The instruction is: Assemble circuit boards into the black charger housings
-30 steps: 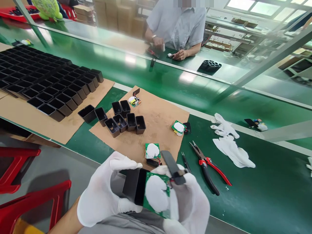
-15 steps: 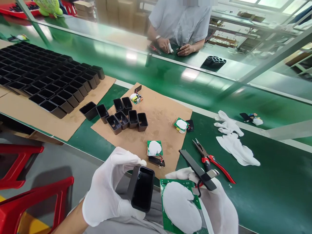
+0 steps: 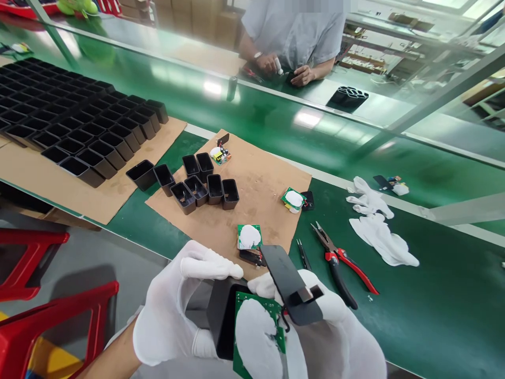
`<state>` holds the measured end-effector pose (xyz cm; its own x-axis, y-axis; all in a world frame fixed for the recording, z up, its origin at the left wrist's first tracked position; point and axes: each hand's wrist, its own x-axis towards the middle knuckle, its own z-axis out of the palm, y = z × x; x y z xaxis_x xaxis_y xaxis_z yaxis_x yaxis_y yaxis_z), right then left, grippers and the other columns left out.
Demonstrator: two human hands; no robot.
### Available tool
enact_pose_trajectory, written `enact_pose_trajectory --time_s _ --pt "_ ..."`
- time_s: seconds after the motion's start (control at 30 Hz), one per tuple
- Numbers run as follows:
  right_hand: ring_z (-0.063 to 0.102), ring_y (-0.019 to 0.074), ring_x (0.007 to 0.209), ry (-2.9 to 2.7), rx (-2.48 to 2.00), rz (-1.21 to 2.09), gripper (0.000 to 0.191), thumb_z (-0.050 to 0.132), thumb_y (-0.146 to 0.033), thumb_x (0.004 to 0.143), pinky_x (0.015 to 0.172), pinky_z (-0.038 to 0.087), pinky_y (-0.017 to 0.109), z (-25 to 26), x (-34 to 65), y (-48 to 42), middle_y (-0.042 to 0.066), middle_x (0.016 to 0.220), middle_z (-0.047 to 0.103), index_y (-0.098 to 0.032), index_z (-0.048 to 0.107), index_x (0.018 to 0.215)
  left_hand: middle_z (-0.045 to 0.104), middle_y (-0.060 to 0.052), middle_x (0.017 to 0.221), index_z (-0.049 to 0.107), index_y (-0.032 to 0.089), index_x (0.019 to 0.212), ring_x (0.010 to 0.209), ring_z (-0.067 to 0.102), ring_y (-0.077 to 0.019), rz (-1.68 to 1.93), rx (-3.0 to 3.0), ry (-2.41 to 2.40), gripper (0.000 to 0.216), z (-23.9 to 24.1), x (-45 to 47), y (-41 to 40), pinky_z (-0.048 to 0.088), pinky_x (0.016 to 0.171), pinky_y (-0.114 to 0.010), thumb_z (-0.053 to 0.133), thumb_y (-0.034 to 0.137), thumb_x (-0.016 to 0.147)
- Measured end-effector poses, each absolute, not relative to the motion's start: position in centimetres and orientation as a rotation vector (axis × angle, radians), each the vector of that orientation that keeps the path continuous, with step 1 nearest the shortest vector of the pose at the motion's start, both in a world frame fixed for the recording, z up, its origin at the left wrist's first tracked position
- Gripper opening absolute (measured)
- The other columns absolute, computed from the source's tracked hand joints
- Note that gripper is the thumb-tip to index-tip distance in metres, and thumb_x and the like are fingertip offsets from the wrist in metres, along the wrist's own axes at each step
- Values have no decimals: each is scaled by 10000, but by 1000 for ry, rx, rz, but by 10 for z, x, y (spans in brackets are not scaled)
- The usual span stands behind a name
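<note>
My left hand [image 3: 173, 305], in a white glove, is closed around a black plastic case [image 3: 221, 308] with its open end facing me. In my gloved right hand [image 3: 335, 321] is a green circuit board [image 3: 256, 337] coated with a white blob. A black end plate [image 3: 288, 281] with a metal-and-black connector hangs from the board by short wires, above my right fingers. The board's left edge overlaps the mouth of the case; whether any of it is inside I cannot tell. Just beyond my hands, another coated board [image 3: 249, 237] lies on the cardboard [image 3: 260, 184].
Several empty black cases [image 3: 215, 188] stand on the cardboard, and many more [image 3: 79, 121] fill the left. Red-handled pliers [image 3: 335, 258], tweezers [image 3: 303, 253] and white gloves [image 3: 379, 231] lie to the right. Across the conveyor [image 3: 272, 113] sits a co-worker [image 3: 294, 42]. Red stools [image 3: 71, 321] are lower left.
My right hand has moved left, bringing the circuit board from beside the case to over its mouth. The end plate moved left too, uncovering the tweezers. The far person's hands shifted slightly.
</note>
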<state>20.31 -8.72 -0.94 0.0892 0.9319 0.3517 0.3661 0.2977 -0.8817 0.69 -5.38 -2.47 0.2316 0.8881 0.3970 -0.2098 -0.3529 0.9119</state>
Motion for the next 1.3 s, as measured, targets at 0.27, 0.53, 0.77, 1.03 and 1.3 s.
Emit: enact_pose_trajectory --time_s 0.27,0.53,0.77,1.03,1.3 --pt "795 181 765 -1464 -1285 780 234 638 -424 1057 708 668 311 -18 211 -91 7 872 794 -313 808 940 742 -80 1134 701 315 1310 1017 773 -295 1349 1490 692 811 -24 7 -53 687 833 -382 1066 278 587" --pt "817 222 751 -1454 -1311 814 129 801 -463 919 718 680 314 -21 216 -88 -4 839 802 -345 839 885 738 -95 1118 724 295 1284 991 779 -292 1369 1511 688 720 -21 7 -50 684 839 -379 1039 293 637" --pt "818 242 777 -1473 -1304 851 99 760 -401 946 746 700 359 -17 215 -86 -1 846 802 -356 841 913 730 -81 1109 732 298 1287 990 762 -278 1371 1503 698 763 -24 6 -52 672 844 -369 1053 253 597" --pt "821 225 814 -1495 -1257 834 100 739 -343 968 786 694 348 -11 213 -86 -8 891 812 -344 838 954 689 -70 1159 710 287 1320 1037 745 -258 1343 1499 676 774 -31 4 -56 669 901 -345 1035 221 622" --pt "818 215 853 -1539 -1132 803 139 855 -276 867 882 694 326 -6 207 -83 -31 862 803 -317 823 995 673 -61 1175 699 260 1331 1056 749 -235 1355 1508 640 791 -31 4 -54 667 935 -306 1043 211 620"
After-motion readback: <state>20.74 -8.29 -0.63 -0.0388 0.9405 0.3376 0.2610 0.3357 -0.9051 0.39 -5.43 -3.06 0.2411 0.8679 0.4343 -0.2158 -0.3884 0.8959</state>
